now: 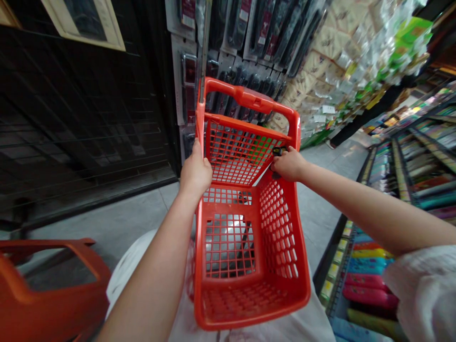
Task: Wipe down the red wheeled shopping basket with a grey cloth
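Note:
A red plastic shopping basket [231, 289] with lattice walls and a raised red handle bar [249, 98] is tilted in front of me, its open side facing me. My left hand [195, 175] is closed on its left rim, thumb pointing up along the edge. On the opposite rim, my right hand [287, 164] is closed, the fingers curled over to the inside. A small black part [279, 151] shows at the right fingertips; I cannot make out what it is. Grey floor is visible through the basket's mesh.
Packaged goods [263, 28] hang on the wall ahead. A shelf of colourful folded goods [370, 270] runs along the right. At lower left is another orange-red basket or cart [53, 294]. A person's dark-clothed leg [366, 111] stands further down the aisle.

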